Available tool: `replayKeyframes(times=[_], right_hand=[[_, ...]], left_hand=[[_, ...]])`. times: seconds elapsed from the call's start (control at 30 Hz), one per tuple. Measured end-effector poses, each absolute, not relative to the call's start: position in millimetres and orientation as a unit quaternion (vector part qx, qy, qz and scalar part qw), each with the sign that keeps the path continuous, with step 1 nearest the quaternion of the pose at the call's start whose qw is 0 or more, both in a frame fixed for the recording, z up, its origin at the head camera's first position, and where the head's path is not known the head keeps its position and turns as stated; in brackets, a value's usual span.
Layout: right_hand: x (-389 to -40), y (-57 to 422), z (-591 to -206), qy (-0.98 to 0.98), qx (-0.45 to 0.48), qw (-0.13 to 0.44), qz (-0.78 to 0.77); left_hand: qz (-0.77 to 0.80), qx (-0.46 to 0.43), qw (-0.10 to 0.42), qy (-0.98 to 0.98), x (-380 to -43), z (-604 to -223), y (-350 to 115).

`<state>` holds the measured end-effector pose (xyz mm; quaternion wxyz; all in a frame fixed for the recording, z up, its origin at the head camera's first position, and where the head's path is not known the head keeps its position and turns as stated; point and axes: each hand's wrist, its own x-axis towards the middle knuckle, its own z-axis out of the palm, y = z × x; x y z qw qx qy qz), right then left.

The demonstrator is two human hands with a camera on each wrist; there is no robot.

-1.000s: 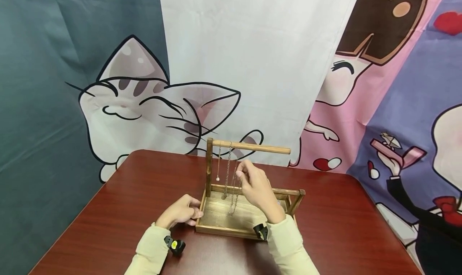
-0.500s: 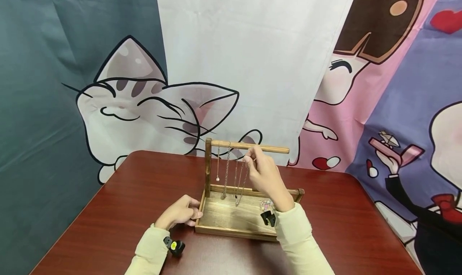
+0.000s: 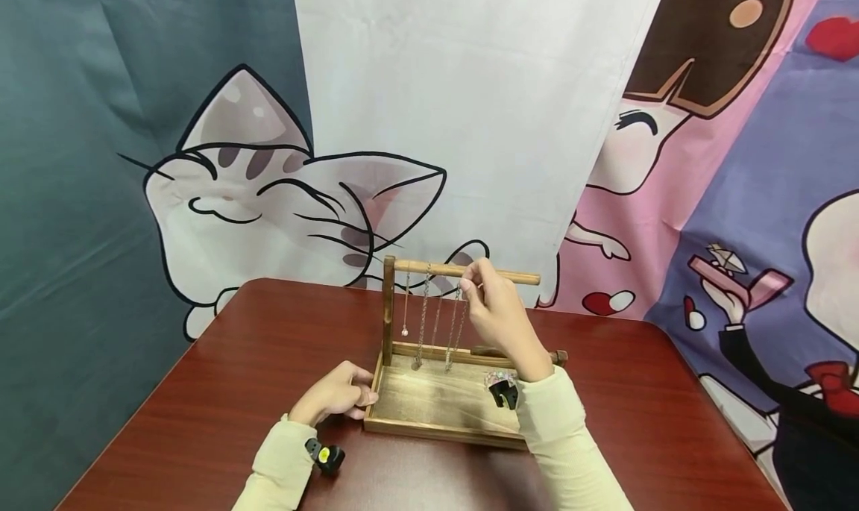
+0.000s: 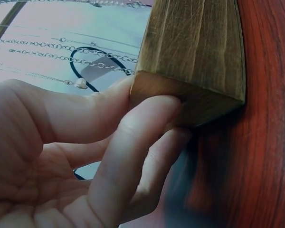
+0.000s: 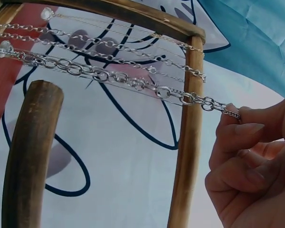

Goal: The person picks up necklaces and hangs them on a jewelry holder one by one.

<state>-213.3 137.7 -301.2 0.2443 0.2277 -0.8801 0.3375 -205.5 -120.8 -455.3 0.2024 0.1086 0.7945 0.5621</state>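
Observation:
In the head view a wooden jewelry stand [image 3: 436,430] has a tray below and a horizontal bar [image 3: 520,277] above. My right hand [image 3: 496,309] is up at the bar and pinches a silver chain necklace [image 5: 118,77] between thumb and index finger. The chain dangles over the tray, across the bar in the right wrist view. Left of it hang other necklaces, one a thin chain with a pearl-like pendant [image 3: 405,333]. At the tray's left side, my left hand [image 3: 338,393] holds the wooden wall [image 4: 190,57], thumb on one face and fingers against another.
A beaded bracelet [image 3: 496,379] lies in the tray's right part, partly behind the right wrist camera [image 3: 503,394]. A shorter wooden post [image 5: 33,152] rises at the stand's right side. The stand rests on a reddish-brown table [image 3: 302,332] before a printed cloth backdrop [image 3: 470,123].
My right hand has risen and moved right, lifting the silver chain necklace up to the bar. The bracelet has come into view. My left hand has stayed on the tray.

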Motion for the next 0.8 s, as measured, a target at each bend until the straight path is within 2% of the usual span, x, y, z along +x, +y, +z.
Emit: replayKeyframes(times=[0.37,0.8], right_hand=[[-219,150,-303,-0.884,0.217,0.25,0.33],[-218,184,-302,-0.897,0.161,0.247,0.33]], left_hand=[[0.572,0.113,0.208,0.785,-208,-457,-121],[0.571,0.11,0.211,0.786,-207,-458,-121]])
